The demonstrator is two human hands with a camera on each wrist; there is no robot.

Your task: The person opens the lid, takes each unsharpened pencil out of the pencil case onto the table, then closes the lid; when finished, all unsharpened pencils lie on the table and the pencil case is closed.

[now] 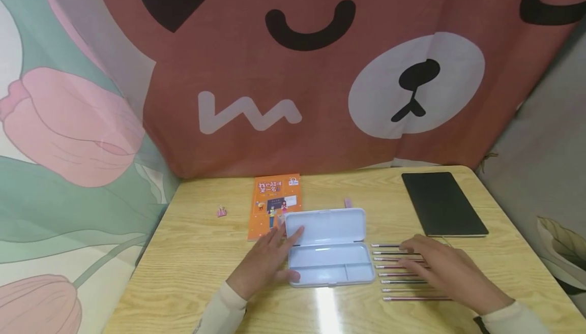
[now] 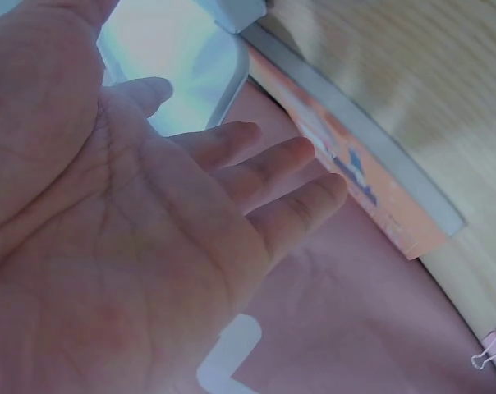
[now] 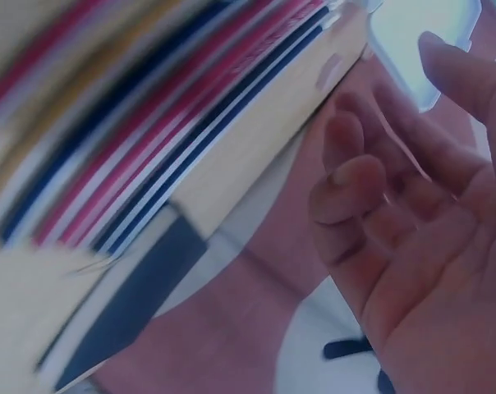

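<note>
A pale blue-white pencil case (image 1: 320, 256) lies with its lid raised in the head view, its compartments bare. My left hand (image 1: 267, 257) is at the case's left side, fingers extended along the lid and thumb by the lower tray's edge. In the left wrist view that hand (image 2: 149, 222) shows its palm, with nothing in it. Right of the case, several pencils (image 1: 393, 267) lie in a row, white ends toward it. Over their far halves hovers my right hand (image 1: 450, 270), fingers loosely bent. The right wrist view shows this hand (image 3: 429, 238) holding nothing, beside the striped pencils (image 3: 108, 156).
An orange book (image 1: 263, 207) lies behind the case, partly covered by its lid. Further left is a pink binder clip (image 1: 222, 211). A small purple piece (image 1: 348, 203) sits behind the lid. A black notebook (image 1: 444, 204) lies at the back right, before a printed curtain (image 1: 320, 80).
</note>
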